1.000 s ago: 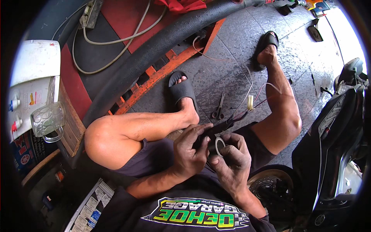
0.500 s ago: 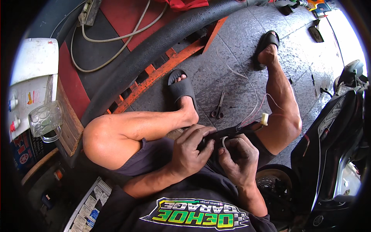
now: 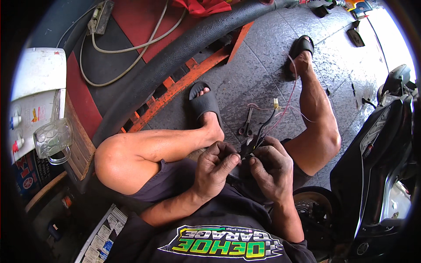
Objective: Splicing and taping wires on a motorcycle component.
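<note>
Wire bundle (image 3: 264, 126): in the head view, I see its pale boxy plastic connector (image 3: 276, 102) now swung farther out and leftward, which suggests the bundle was turned. My left hand (image 3: 216, 165) and right hand (image 3: 273, 170) pinch its near end, close together. Slim dark sleeving, a thin curling pink wire (image 3: 291, 93); glossy grey floor tiles (image 3: 272, 50) beyond.

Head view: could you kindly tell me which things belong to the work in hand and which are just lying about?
Seemingly in the work:
dark wired part, between left hand and right hand
pale connector on the wires
perhaps scissors, on the floor

Seemingly just lying about:
glass mug
red cloth
power strip
</note>
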The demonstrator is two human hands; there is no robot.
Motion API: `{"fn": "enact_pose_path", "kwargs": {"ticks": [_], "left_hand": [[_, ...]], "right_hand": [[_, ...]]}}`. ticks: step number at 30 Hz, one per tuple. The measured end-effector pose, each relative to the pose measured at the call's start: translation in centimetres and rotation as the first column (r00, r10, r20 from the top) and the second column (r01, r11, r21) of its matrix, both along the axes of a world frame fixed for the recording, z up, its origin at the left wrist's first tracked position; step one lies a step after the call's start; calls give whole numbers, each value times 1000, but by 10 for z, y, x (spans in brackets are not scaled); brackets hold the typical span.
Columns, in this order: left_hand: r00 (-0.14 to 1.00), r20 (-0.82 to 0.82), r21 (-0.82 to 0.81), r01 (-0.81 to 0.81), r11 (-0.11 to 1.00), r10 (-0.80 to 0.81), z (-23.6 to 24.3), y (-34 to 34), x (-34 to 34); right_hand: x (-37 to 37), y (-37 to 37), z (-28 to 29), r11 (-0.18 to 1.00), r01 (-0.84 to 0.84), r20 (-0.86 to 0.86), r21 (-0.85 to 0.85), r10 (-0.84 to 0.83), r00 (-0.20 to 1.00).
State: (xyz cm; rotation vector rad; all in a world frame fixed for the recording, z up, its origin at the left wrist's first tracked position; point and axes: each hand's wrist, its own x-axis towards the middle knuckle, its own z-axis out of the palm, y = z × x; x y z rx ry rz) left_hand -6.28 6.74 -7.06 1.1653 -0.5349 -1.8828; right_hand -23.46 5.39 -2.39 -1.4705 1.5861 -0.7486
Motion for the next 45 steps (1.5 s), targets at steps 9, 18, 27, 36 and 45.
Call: {"fn": "enact_pose_path", "kwargs": {"ticks": [9,18,27,36,45], "left_hand": [[975,-215,43,67,997,-56,-5,-5,0],[925,-352,160,211,964,-144,1,-13,6],[904,-235,42,377,925,-357,-9,-13,10],[894,-203,-84,391,917,-400,-6,-18,7],[901,-359,29,271,962,-243,1,-16,2]], "right_hand": [[-3,-4,1,999,22,-19,-29,-23,1000],[-8,-3,-15,993,-33,236,113,5,972],[-9,-9,8,927,-4,685,376,-275,675],[-17,-7,-11,965,59,643,256,-216,735],[-19,-5,-20,939,92,858,330,-339,385]]}}
